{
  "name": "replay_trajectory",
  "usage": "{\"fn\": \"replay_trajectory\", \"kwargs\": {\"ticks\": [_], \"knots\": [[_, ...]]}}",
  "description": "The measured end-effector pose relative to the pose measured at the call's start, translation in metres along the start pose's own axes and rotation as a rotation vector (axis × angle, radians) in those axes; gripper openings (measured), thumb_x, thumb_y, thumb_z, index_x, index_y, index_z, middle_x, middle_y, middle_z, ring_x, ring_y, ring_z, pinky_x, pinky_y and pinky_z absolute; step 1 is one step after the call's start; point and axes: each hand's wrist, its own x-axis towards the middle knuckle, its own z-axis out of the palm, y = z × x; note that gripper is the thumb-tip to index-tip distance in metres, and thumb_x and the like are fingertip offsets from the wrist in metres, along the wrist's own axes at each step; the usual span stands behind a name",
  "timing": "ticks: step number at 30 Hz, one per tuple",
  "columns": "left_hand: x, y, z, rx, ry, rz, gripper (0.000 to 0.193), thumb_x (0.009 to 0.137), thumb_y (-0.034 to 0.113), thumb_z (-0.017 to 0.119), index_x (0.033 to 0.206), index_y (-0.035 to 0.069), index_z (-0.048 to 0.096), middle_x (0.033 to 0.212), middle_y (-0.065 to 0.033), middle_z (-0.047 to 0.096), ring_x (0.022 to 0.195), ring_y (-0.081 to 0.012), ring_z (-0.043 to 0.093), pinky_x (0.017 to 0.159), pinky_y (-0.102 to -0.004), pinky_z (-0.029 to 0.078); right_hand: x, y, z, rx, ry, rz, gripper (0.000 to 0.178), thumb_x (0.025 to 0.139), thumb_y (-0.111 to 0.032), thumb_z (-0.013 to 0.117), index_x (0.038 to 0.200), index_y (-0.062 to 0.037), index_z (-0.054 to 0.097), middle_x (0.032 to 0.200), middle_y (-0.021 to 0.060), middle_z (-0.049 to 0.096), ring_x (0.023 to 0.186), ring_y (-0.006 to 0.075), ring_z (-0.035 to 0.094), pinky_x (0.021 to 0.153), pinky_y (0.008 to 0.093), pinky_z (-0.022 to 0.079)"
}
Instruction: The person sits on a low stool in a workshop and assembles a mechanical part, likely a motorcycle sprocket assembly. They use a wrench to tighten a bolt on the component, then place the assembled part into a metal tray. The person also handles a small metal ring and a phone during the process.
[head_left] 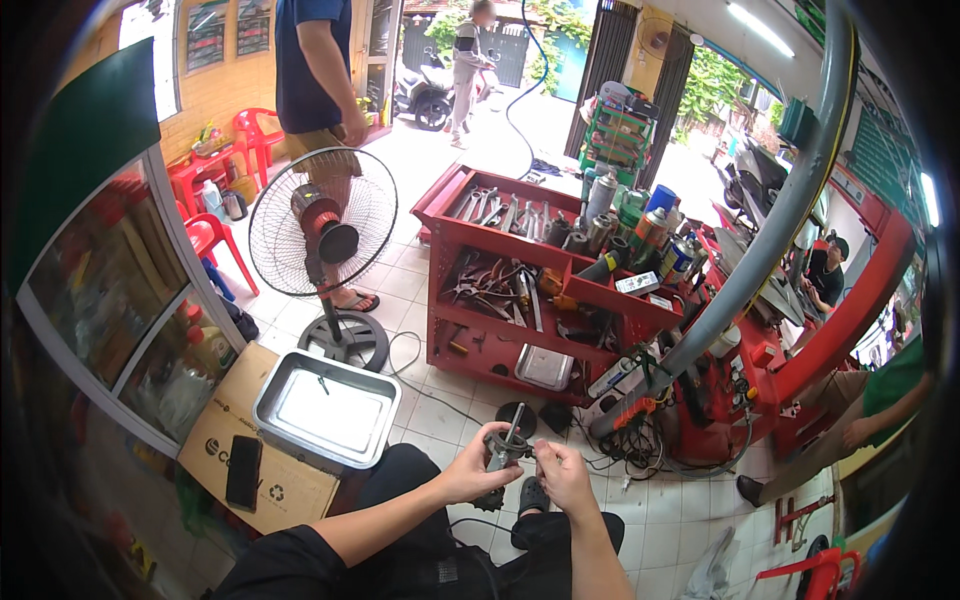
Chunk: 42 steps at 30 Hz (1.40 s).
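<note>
A dark metal part point(496, 456) with a protruding rod point(514, 421) was held by the left hand point(472, 470); the right hand point(563, 478) was pinched close beside it, its hold unclear. Two-handed fine work was seemingly underway; for the next move, steady support seemed called for.

Wrenches point(500, 210), a red tool cart point(490, 241) and motorbikes point(762, 178) show a repair workshop.

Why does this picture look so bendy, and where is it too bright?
Head view: the fisheye lens bows the glass cabinet and leaves dark corners; head view again: glare whitens the metal tray, and daylight washes out the far floor.
</note>
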Motion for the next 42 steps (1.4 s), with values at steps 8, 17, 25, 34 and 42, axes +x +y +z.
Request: {"fn": "replay_trajectory", "kwargs": {"ticks": [8, 17, 25, 34, 42], "knots": [[-0.013, 0.028, -0.042, -0.398, 0.063, -0.216, 0.051, 0.084, 0.009, 0.056, 0.126, 0.009, 0.027, 0.086, -0.0078, 0.054, 0.071, -0.014, 0.055, 0.064, -0.0278, 0.047, 0.019, -0.038, 0.033, 0.049, -0.132, -0.132, 0.017, 0.083, -0.013, 0.059, 0.078, -0.0019, 0.048, 0.067, 0.0018, 0.052, 0.06, 0.0056, 0.047, 0.049, 0.022, 0.038], [-0.047, 0.048, -0.117, -0.656, 0.073, -0.446, 0.031, 0.087, 0.029, 0.049, 0.108, 0.007, 0.048, 0.088, -0.0089, 0.058, 0.072, -0.0183, 0.058, 0.068, -0.0365, 0.051, 0.064, -0.066, 0.089, -0.662, -0.323, -0.802, 0.012, 0.075, -0.006, 0.062, 0.077, -0.0024, 0.051, 0.071, 0.0117, 0.053, 0.065, 0.0284, 0.054, 0.056, 0.0348, 0.043], [-0.083, 0.041, -0.184, -0.619, 0.388, -0.363, 0.042, 0.086, 0.042, 0.043, 0.09, 0.002, 0.057, 0.073, -0.0087, 0.061, 0.068, -0.0202, 0.061, 0.063, -0.0358, 0.052, 0.108, -0.025, 0.161, -0.397, -0.285, -0.616, 0.016, 0.079, -0.014, 0.061, 0.081, -0.0016, 0.052, 0.069, 0.0107, 0.056, 0.061, 0.0257, 0.057, 0.057, 0.0344, 0.045], [-0.097, -0.011, -0.259, -0.438, 0.968, -0.137, 0.024, 0.088, 0.029, 0.051, 0.101, 0.009, 0.047, 0.085, -0.0107, 0.059, 0.071, -0.0221, 0.061, 0.059, -0.0368, 0.053, 0.148, 0.068, 0.297, -0.432, -0.375, -0.231, 0.031, 0.079, -0.014, 0.055, 0.108, -0.0031, 0.056, 0.079, 0.0165, 0.062, 0.073, 0.0274, 0.061, 0.066, 0.0361, 0.047], [-0.103, -0.036, -0.293, -0.289, 1.003, -0.107, 0.042, 0.084, 0.025, 0.06, 0.113, 0.009, 0.035, 0.09, -0.0118, 0.055, 0.07, -0.0202, 0.06, 0.054, -0.0319, 0.051, 0.157, 0.088, 0.323, -1.025, -0.542, -0.395, 0.019, 0.079, -0.013, 0.047, 0.089, -0.0066, 0.061, 0.085, 0.0178, 0.063, 0.082, 0.0317, 0.061, 0.08, 0.0467, 0.039]]}}
